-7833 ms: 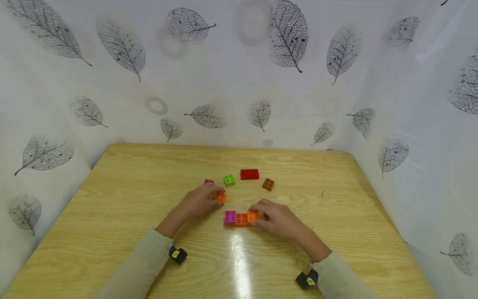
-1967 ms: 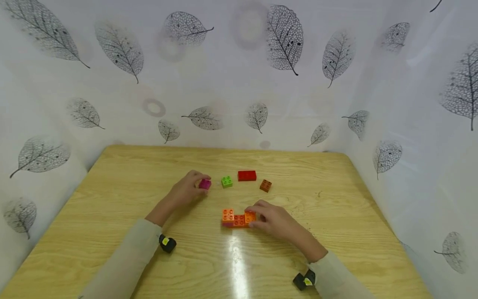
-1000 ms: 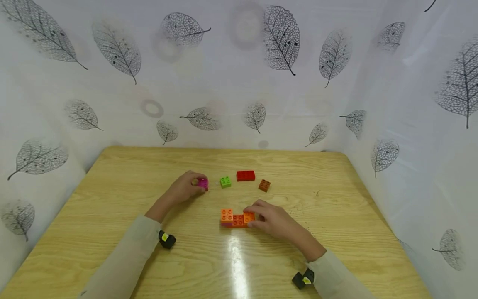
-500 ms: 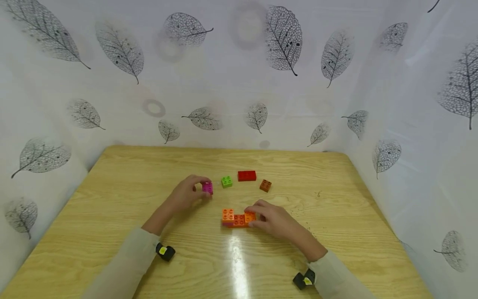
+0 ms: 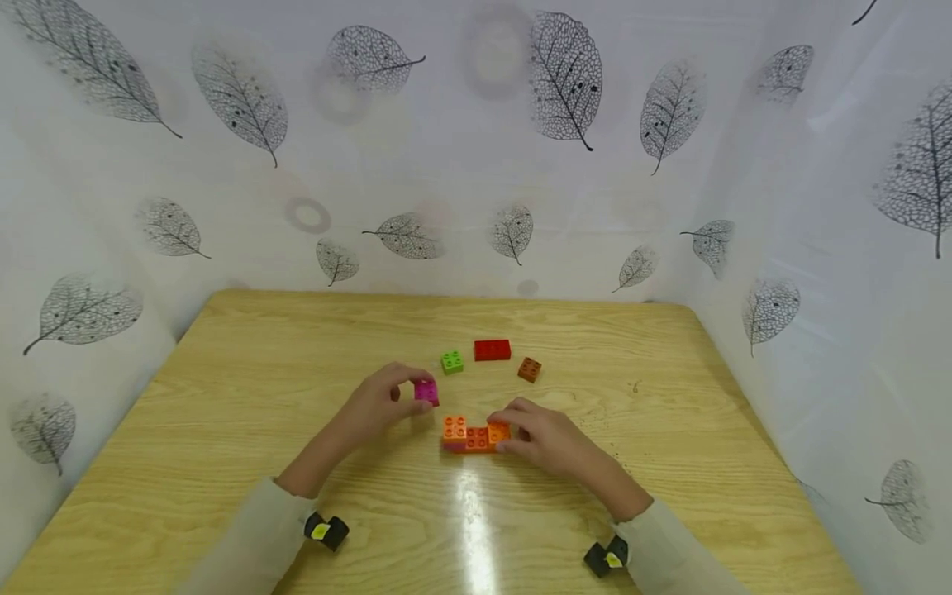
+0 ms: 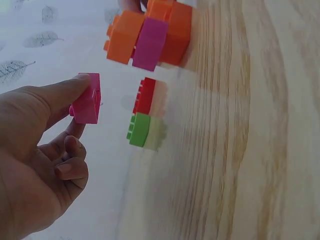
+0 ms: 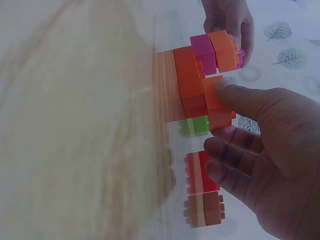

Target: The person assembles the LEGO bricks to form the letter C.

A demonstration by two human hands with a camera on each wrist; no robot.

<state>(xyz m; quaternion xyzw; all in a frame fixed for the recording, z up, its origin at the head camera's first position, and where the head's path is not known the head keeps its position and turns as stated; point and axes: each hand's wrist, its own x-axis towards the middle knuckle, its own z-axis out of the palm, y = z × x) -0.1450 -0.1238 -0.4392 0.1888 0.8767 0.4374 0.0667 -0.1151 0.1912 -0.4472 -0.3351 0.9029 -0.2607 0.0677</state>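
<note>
My left hand (image 5: 376, 406) pinches a pink brick (image 5: 426, 392) between thumb and fingers; the left wrist view shows this pink brick (image 6: 89, 100) held clear of the table. My right hand (image 5: 552, 438) grips the light orange brick (image 5: 498, 430) at the right end of a small assembly. In the right wrist view the assembly has a long dark orange base (image 7: 190, 82), with the gripped orange brick (image 7: 216, 105) on one end. On its other end a purple brick (image 7: 203, 54) carries another orange brick (image 7: 223, 50). Between the two ends the base's studs are bare.
Behind the assembly on the wooden table (image 5: 297, 330) lie a green brick (image 5: 452, 362), a long red brick (image 5: 492, 350) and a brown brick (image 5: 530, 369). A white curtain (image 5: 446, 165) with leaf prints surrounds the table's back and sides.
My left hand has picked up the pink brick and moved it right and nearer, towards the assembly. An orange brick now sits on the purple one. My right hand keeps its grip.
</note>
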